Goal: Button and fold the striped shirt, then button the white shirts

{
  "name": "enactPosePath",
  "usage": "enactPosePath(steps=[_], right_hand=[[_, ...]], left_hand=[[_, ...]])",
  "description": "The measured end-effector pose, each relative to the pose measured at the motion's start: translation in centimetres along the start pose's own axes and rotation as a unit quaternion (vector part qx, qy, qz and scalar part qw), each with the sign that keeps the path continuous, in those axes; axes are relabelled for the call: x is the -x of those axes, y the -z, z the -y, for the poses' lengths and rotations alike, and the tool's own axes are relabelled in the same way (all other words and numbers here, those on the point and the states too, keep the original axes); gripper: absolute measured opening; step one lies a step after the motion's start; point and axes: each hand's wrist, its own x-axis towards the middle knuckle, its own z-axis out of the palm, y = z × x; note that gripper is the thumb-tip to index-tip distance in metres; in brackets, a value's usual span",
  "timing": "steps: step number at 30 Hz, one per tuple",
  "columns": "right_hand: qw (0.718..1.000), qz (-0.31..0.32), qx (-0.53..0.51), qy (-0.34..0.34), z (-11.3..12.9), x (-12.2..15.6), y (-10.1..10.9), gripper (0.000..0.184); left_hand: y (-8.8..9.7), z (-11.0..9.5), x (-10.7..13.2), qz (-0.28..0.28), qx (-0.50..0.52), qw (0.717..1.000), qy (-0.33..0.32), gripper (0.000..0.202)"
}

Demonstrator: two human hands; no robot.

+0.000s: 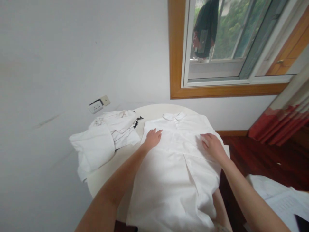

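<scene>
A white collared dress (169,174) lies spread over a round, pale table (154,109), its collar toward the wall and its lower part hanging over the near edge. My left hand (153,138) rests on the left side of its upper part, fingers stretched out. On the right side my right hand (212,146) touches the cloth, fingers apart and slightly bent. Folds run down the skirt between my arms. Left of the dress sits a heap of white clothes (98,145), with a black and white striped bit at its right end.
Behind the table is a white wall with a socket (95,107). A wood-framed window (175,64) is at the upper right, with a red and cream curtain (277,120) beside it. White cloth and papers (282,199) lie at the lower right, above a dark wooden floor (241,151).
</scene>
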Motion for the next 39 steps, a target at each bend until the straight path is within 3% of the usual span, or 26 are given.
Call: enactPosePath(steps=[2,5,8,18,26,28,30,34,39], right_hand=[[0.996,0.058,-0.036,0.061,2.8,-1.2,-1.4,0.040],[0.991,0.107,-0.027,0.073,6.2,-2.5,-3.4,0.049],[0.987,0.136,-0.016,0.084,7.3,-2.9,-4.5,0.060],[0.991,0.088,0.011,0.103,1.8,-1.2,-4.5,0.066],[0.989,0.087,0.021,0.119,1.8,-1.0,-4.2,0.062],[0.989,0.089,0.024,0.116,1.9,-1.0,-4.0,0.062],[0.989,0.090,0.026,0.113,1.9,-0.9,-4.0,0.063],[0.989,0.092,0.026,0.109,2.0,-0.9,-4.2,0.064],[0.990,0.094,0.022,0.106,2.0,-0.9,-4.4,0.064]], left_hand=[[-0.7,0.0,-0.1,0.011,0.014,1.000,0.004,0.047],[-1.3,0.5,0.0,0.008,0.021,1.000,-0.003,0.051],[-1.5,0.9,0.0,0.011,0.027,1.000,-0.010,0.057],[-2.7,4.6,-2.9,0.013,0.007,0.998,0.054,0.063],[-1.8,5.6,-5.8,0.062,0.007,0.989,0.138,0.059],[-1.4,5.3,-6.2,0.058,-0.013,0.987,0.151,0.057],[-0.9,4.5,-6.3,0.018,-0.048,0.989,0.137,0.056],[-0.2,0.8,-4.9,-0.070,-0.051,0.996,0.036,0.055],[-1.0,-3.8,-0.9,-0.044,0.032,0.994,-0.095,0.058]])
